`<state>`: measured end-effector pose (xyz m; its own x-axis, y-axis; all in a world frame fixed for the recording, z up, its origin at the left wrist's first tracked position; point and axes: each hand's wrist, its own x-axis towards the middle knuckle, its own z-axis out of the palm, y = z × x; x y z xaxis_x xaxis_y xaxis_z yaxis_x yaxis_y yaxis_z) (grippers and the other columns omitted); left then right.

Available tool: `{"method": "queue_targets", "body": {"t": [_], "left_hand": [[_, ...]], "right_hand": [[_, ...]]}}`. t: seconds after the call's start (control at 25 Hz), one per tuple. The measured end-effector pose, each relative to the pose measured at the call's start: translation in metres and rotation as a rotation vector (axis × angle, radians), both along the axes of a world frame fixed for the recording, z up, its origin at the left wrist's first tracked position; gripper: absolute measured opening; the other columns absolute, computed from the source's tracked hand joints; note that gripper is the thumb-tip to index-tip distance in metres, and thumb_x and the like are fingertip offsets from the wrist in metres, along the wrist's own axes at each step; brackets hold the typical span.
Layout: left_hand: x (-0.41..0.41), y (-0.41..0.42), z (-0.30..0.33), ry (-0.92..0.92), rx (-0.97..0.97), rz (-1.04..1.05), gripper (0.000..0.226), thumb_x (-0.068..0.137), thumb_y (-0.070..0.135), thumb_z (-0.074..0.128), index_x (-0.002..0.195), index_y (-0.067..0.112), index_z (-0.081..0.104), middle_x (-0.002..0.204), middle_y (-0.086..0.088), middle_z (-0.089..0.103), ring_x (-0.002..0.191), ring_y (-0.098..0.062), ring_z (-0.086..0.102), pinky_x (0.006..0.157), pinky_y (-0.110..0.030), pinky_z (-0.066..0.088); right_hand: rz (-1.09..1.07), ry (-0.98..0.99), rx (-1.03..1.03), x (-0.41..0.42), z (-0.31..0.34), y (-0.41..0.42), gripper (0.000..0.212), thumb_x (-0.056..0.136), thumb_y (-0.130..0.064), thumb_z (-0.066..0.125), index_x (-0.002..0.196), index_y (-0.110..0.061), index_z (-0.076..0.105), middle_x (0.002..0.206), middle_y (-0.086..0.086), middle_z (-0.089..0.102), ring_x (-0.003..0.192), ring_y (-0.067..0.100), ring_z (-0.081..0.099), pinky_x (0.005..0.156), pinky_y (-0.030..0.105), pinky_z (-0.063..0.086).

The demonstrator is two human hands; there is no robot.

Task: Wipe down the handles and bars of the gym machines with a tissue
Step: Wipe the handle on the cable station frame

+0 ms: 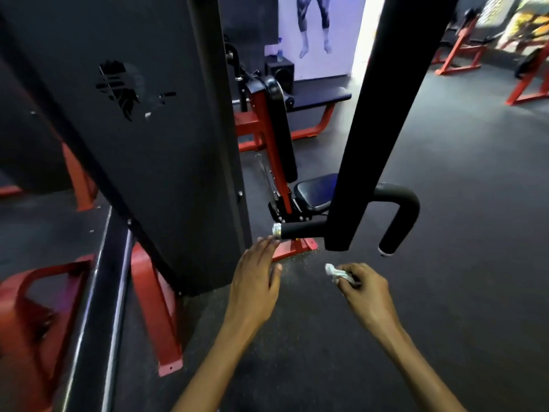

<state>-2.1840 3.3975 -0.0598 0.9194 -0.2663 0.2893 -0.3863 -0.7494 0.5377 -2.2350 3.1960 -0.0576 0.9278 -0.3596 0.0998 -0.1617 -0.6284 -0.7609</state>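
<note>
Tissue [337, 273]: a small crumpled white wad, pinched between thumb and curled fingers of the right hand [364, 288], low in the view and just below the machine's padded arm [383, 114]. It appears light, soft and easily torn, so it is best kept bunched in the fingertips with a free face turned outward; a firm drag over a rough edge would probably shred it.

Handle [300, 230]: a black grip with a metal end cap [277, 229], projecting leftward from the foot of the padded arm. It appears rigid and fixed to the arm, likely slightly tacky where foam-covered and smoother at the cap. A second, curved grip [399, 215] loops out on the far side and ends in a pale cap.

Left hand [257, 270]: fingers extended and relaxed, holding nothing, fingertips at or just under the end cap; contact cannot be confirmed. From here it could steady the handle, since the arm may swing.

Surroundings: a black shroud panel [133, 114] at left, a red frame [279, 162] carrying a seat [315, 193], and dark rubber floor [445, 263].
</note>
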Motion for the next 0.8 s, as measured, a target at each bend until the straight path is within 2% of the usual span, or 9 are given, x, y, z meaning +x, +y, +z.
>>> {"method": "queue_targets", "body": {"t": [0.12, 0.24, 0.32, 0.44, 0.6, 0.68, 0.8], "left_hand": [[0.021, 0.021, -0.005, 0.013, 0.002, -0.099, 0.052, 0.102, 0.031, 0.042, 0.15, 0.03, 0.022, 0.157, 0.013, 0.016, 0.134, 0.008, -0.003, 0.113, -0.019, -0.004], [0.057, 0.046, -0.007, -0.014, -0.029, -0.27, 0.051, 0.101, 0.028, 0.046, 0.149, 0.024, 0.03, 0.157, 0.006, 0.024, 0.136, 0.003, 0.005, 0.121, -0.032, 0.012], [0.083, 0.057, -0.007, -0.088, -0.073, -0.376, 0.049, 0.099, 0.021, 0.052, 0.145, 0.018, 0.039, 0.152, 0.002, 0.033, 0.136, -0.002, 0.015, 0.118, -0.035, 0.02], [0.11, 0.061, -0.006, -0.125, -0.151, -0.505, 0.044, 0.098, 0.016, 0.054, 0.141, 0.013, 0.045, 0.149, 0.0, 0.038, 0.138, -0.007, 0.023, 0.115, -0.034, 0.023], [0.143, 0.041, -0.01, -0.098, -0.184, -0.675, 0.042, 0.094, 0.015, 0.053, 0.136, 0.007, 0.051, 0.144, -0.011, 0.048, 0.137, -0.023, 0.039, 0.112, -0.044, 0.033], [0.155, 0.02, -0.011, -0.096, -0.196, -0.73, 0.042, 0.093, 0.014, 0.053, 0.134, 0.006, 0.053, 0.142, -0.011, 0.05, 0.135, -0.025, 0.042, 0.111, -0.047, 0.035], [0.167, -0.002, -0.014, -0.138, -0.185, -0.824, 0.044, 0.095, 0.025, 0.043, 0.136, 0.011, 0.051, 0.145, -0.006, 0.047, 0.138, -0.02, 0.038, 0.11, -0.047, 0.037]], "right_hand": [[-0.078, 0.017, 0.006, 0.005, -0.002, 0.025, 0.013, 0.083, -0.009, 0.066, 0.088, -0.021, 0.069, 0.082, -0.007, 0.06, 0.071, 0.004, 0.055, 0.059, 0.007, 0.036], [-0.236, 0.027, 0.039, 0.01, -0.007, 0.058, 0.016, 0.082, -0.01, 0.065, 0.082, -0.026, 0.065, 0.079, -0.001, 0.062, 0.073, 0.016, 0.059, 0.061, 0.022, 0.039], [-0.343, 0.031, 0.045, 0.012, -0.005, 0.08, 0.015, 0.083, -0.013, 0.065, 0.078, -0.026, 0.062, 0.077, 0.002, 0.063, 0.072, 0.018, 0.058, 0.061, 0.025, 0.037], [-0.449, 0.027, 0.054, 0.011, 0.007, 0.103, 0.007, 0.085, -0.019, 0.066, 0.078, -0.023, 0.064, 0.077, 0.001, 0.062, 0.07, 0.017, 0.057, 0.057, 0.022, 0.037], [-0.615, -0.018, 0.044, 0.014, 0.016, 0.113, 0.008, 0.085, -0.027, 0.066, 0.083, -0.02, 0.069, 0.078, -0.003, 0.063, 0.071, 0.012, 0.059, 0.06, 0.017, 0.041], [-0.668, -0.036, 0.03, 0.02, 0.016, 0.108, 0.005, 0.085, -0.024, 0.067, 0.083, -0.02, 0.069, 0.078, -0.005, 0.062, 0.07, 0.009, 0.057, 0.058, 0.009, 0.038], [-0.727, -0.046, 0.042, 0.033, 0.009, 0.1, 0.007, 0.083, -0.012, 0.065, 0.085, -0.018, 0.069, 0.081, -0.004, 0.062, 0.071, 0.008, 0.055, 0.058, 0.007, 0.038]]}}
